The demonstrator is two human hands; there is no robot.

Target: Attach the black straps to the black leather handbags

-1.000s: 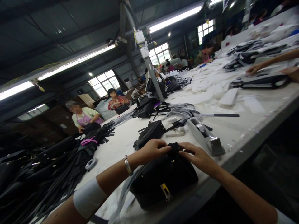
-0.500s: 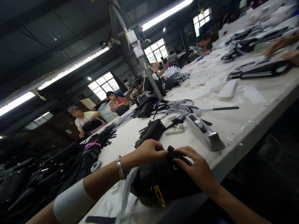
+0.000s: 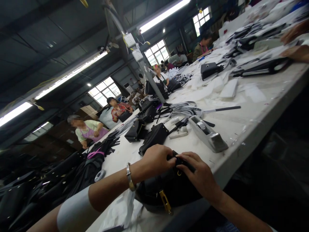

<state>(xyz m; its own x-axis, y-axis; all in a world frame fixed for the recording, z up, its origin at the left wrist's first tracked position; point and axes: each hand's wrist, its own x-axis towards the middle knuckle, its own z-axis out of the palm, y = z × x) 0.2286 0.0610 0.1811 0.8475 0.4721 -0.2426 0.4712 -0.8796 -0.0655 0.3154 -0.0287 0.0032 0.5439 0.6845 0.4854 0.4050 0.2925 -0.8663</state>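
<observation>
A black handbag (image 3: pixel 156 188) with a gold-coloured clasp (image 3: pixel 166 202) rests at the table's near edge. Above its top, my left hand (image 3: pixel 158 159) pinches a short black strap (image 3: pixel 175 155) between thumb and fingers. My right hand (image 3: pixel 201 175) grips the same strap from the other side, its thumb and fingertips close to my left thumb. A small gold ring (image 3: pixel 179 173) shows just under the right fingers. The strap's end is mostly hidden by the fingers. Crumpled clear plastic (image 3: pixel 123 206) lies left of the handbag, below my left forearm.
Beyond my hands lie two black bags (image 3: pixel 154 135), a tape dispenser (image 3: pixel 209 135) and bundled grey straps (image 3: pixel 183 111). Black bags and straps (image 3: pixel 79 174) are heaped at left. A metal post (image 3: pixel 152 80) rises from the table (image 3: pixel 251 125). Co-workers stand around; another person's hands (image 3: pixel 295 48) are at upper right.
My left hand has shifted slightly right and its fingers curl over the strap. A second black bag now lies beyond my hands, and another on the far table. The aproned co-worker no longer holds a black item.
</observation>
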